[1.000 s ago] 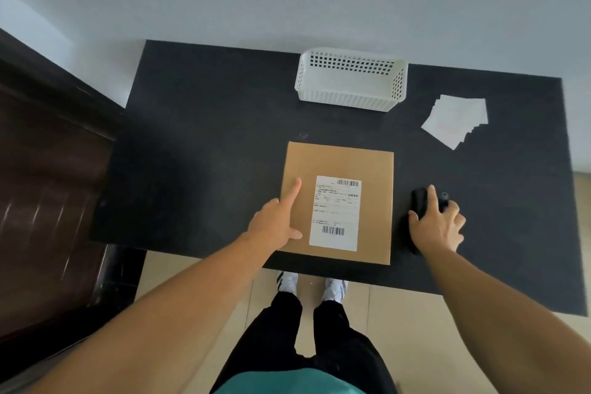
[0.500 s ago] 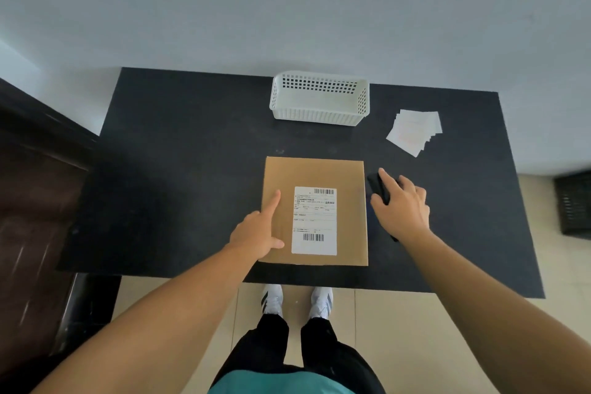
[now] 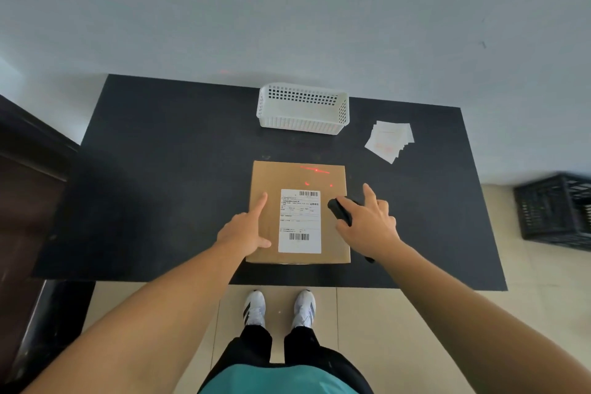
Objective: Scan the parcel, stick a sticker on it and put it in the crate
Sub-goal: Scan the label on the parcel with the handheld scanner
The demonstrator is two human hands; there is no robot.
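A flat brown cardboard parcel lies on the black table near its front edge, with a white shipping label bearing barcodes on top. My left hand rests on the parcel's left side, index finger stretched along the label's edge. My right hand holds a black handheld scanner above the parcel's right edge. A red scan line glows on the cardboard beyond the label. A black crate stands on the floor to the right. A fanned stack of white stickers lies at the back right.
A white perforated plastic basket stands at the table's far edge, against the grey wall. A dark wooden cabinet flanks the table's left side. My feet in white shoes stand on beige floor tiles just below the front edge.
My right hand lifted the scanner off the table and brought it left over the parcel's right edge; its red beam now lights the cardboard. My left hand stayed on the parcel.
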